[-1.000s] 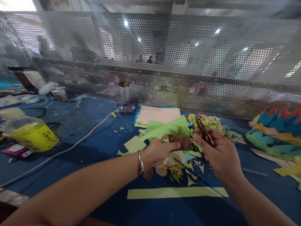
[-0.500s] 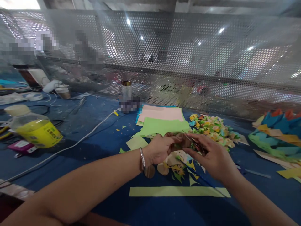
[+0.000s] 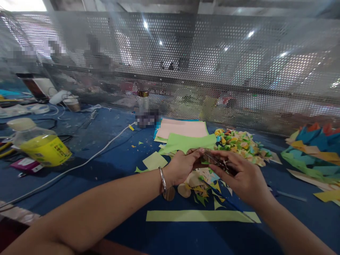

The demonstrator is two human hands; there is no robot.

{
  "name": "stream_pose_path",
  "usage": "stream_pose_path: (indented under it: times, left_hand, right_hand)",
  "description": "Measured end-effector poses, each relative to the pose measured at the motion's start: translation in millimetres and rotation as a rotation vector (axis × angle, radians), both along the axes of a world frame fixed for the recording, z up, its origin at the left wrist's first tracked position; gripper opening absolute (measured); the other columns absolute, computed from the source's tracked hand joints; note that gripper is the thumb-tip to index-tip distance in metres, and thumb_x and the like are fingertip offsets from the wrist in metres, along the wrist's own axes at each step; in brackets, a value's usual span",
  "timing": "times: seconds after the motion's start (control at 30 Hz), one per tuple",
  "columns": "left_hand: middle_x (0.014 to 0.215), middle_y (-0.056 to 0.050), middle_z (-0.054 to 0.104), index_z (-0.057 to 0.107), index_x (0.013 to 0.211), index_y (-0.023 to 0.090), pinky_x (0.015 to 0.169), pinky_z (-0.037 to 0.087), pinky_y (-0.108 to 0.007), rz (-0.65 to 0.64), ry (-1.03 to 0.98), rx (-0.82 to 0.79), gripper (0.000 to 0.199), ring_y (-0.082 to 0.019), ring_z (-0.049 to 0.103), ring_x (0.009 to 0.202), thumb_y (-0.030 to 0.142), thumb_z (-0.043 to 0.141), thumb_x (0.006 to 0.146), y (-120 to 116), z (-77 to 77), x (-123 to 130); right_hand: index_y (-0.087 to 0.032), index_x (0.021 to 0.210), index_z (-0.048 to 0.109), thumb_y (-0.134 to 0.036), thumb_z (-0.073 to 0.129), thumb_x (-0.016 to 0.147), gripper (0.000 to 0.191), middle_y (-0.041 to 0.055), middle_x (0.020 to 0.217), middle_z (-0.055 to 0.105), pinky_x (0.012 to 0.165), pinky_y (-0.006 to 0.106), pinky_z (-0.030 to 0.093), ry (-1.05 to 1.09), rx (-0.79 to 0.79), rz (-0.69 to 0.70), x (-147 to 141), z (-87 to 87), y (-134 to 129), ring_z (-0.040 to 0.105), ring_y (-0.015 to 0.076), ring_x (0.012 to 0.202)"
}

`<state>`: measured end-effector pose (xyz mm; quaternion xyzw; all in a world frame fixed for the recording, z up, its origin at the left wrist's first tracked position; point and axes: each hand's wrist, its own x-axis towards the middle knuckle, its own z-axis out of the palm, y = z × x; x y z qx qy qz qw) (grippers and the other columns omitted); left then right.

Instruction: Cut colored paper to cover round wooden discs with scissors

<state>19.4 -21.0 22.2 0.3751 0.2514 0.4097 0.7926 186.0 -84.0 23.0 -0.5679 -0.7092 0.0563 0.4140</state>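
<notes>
My left hand [image 3: 183,166], with a silver bangle at the wrist, is closed on something partly hidden by the fingers, where a bit of green shows. Touching close beside it, my right hand [image 3: 239,173] is closed round slim metal scissors [image 3: 216,160] that point toward the left fingertips. Behind the hands lies a green paper sheet [image 3: 190,142] over a pink sheet [image 3: 182,128]. Colourful paper scraps [image 3: 203,196] lie beneath the hands, near a blue-handled tool [image 3: 230,202]. A pale green strip [image 3: 196,216] runs across in front.
A heap of small folded papers [image 3: 241,143] lies right of the sheets. The layered paper piece [image 3: 310,148] is at the far right. To the left are a yellow-labelled bottle [image 3: 44,147], a white cable [image 3: 98,154] and a cup [image 3: 71,103]. A perforated screen [image 3: 172,49] stands behind.
The metal scissors and my right fingers have tilted and come closer to my left fingertips. The green sheet has shifted slightly to the right.
</notes>
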Motion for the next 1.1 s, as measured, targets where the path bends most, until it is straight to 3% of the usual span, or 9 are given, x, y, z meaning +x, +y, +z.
stream_pose_path:
  times: [0.17,0.23,0.33,0.43,0.53,0.7,0.8,0.93,1.1]
  left_hand:
    - [0.082,-0.005,0.076,0.074,0.072,0.016,0.086,0.054,-0.027,0.107,0.138,0.257,0.013,-0.017,0.069,0.084,0.019,0.070,0.085,2.3,-4.3,-1.1]
    - [0.084,-0.004,0.076,0.075,0.075,0.017,0.085,0.053,-0.027,0.147,0.168,0.288,0.007,-0.018,0.069,0.088,0.019,0.075,0.081,4.6,-5.7,-1.3]
    - [0.072,-0.003,0.071,0.072,0.068,0.016,0.075,0.053,-0.026,0.119,0.221,0.218,0.017,-0.016,0.067,0.075,0.023,0.072,0.084,6.8,-7.2,-2.1]
    - [0.060,0.001,0.062,0.067,0.060,0.015,0.064,0.046,-0.023,0.169,0.292,0.208,0.025,-0.011,0.056,0.061,0.024,0.072,0.083,7.6,-7.2,-3.5]
    - [0.055,0.004,0.054,0.062,0.055,0.016,0.061,0.042,-0.021,0.203,0.306,0.226,0.029,-0.010,0.049,0.058,0.023,0.073,0.082,8.0,-6.0,-4.4]
    - [0.055,0.003,0.055,0.063,0.058,0.017,0.057,0.042,-0.021,0.096,0.282,0.188,0.031,-0.010,0.049,0.055,0.029,0.067,0.086,7.1,-6.7,-4.3]
    - [0.054,0.002,0.057,0.062,0.057,0.017,0.055,0.043,-0.022,0.019,0.269,0.101,0.035,-0.010,0.050,0.051,0.035,0.066,0.087,4.4,-8.4,-4.1]
    - [0.064,-0.001,0.066,0.070,0.067,0.016,0.064,0.049,-0.024,-0.068,0.184,0.000,0.028,-0.012,0.059,0.059,0.029,0.063,0.090,-0.1,-4.2,-3.1]
    - [0.047,0.003,0.052,0.063,0.058,0.016,0.067,0.049,-0.023,-0.069,0.144,-0.093,0.037,-0.010,0.052,0.051,0.019,0.057,0.094,-4.1,8.8,-0.9]
  right_hand:
    - [-0.023,0.115,0.069,-0.050,0.068,0.084,0.041,0.0101,0.108,0.077,0.076,0.040,0.061,-0.005,-0.055,-0.019,-0.9,-0.5,0.6,0.075,0.0288,0.089]
    - [-0.024,0.114,0.070,-0.051,0.068,0.084,0.040,0.0101,0.109,0.077,0.077,0.041,0.060,-0.014,-0.049,-0.016,-0.7,-1.3,0.5,0.075,0.0296,0.092]
    - [-0.023,0.103,0.074,-0.052,0.067,0.085,0.035,0.0095,0.099,0.078,0.073,0.038,0.060,-0.026,0.025,-0.043,1.1,-2.6,0.4,0.074,0.0286,0.088]
    - [-0.023,0.095,0.076,-0.054,0.066,0.087,0.033,0.0083,0.091,0.079,0.066,0.034,0.058,0.019,0.043,-0.060,5.0,-3.6,0.3,0.074,0.0268,0.080]
    - [-0.024,0.092,0.076,-0.055,0.067,0.086,0.033,0.0057,0.084,0.078,0.062,0.031,0.056,0.095,0.000,-0.059,9.7,-3.6,0.3,0.073,0.0242,0.073]
    - [-0.023,0.083,0.073,-0.056,0.064,0.087,0.035,-0.0002,0.059,0.064,0.045,0.026,0.042,0.070,-0.066,-0.089,13.6,-0.3,2.5,0.058,0.0171,0.052]
    - [-0.023,0.077,0.069,-0.056,0.062,0.087,0.036,-0.0012,0.057,0.059,0.043,0.027,0.037,0.048,-0.174,-0.009,12.8,2.3,5.9,0.053,0.0159,0.049]
    - [-0.023,0.070,0.064,-0.055,0.061,0.086,0.036,-0.0014,0.058,0.057,0.048,0.028,0.039,0.042,-0.219,0.017,10.7,1.6,8.5,0.052,0.0165,0.052]
    - [-0.022,0.079,0.067,-0.053,0.060,0.088,0.032,0.0016,0.069,0.064,0.054,0.030,0.042,0.026,-0.243,0.000,9.8,-3.1,8.0,0.057,0.0194,0.062]
